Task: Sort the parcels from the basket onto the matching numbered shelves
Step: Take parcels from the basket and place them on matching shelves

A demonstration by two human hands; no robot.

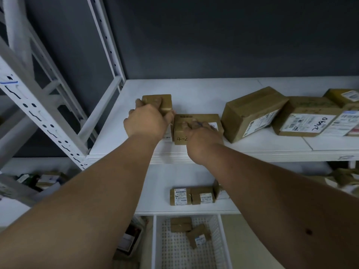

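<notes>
The left hand (147,119) grips a small brown parcel (162,101) on the upper shelf (194,88), fingers curled over its top and near face, thumb at its left edge. Immediately right of that grip, the right hand (202,133) lies on top of a second brown parcel (196,121), fingers spread forward across its lid; whether the fingers curl over the far edge cannot be determined. This second parcel touches the first along one side and carries the handwritten mark "4-2" on its front face, partly covered by the right wrist. Further right of the hands, well apart from both grips, a larger box (250,111) sits tilted on the same shelf, with a labelled box marked "2490" (305,117) against it and more boxes (343,98) beyond. Below the hands, the lower shelf (155,191) holds a row of small labelled parcels (192,196). Below that again stands the white perforated basket (217,239), with brown parcels (189,230) lying inside. Left of the left hand, the white slotted upright (38,113) of the shelving frame rises diagonally, and a dark wall (233,35) stands behind the upper shelf.
</notes>
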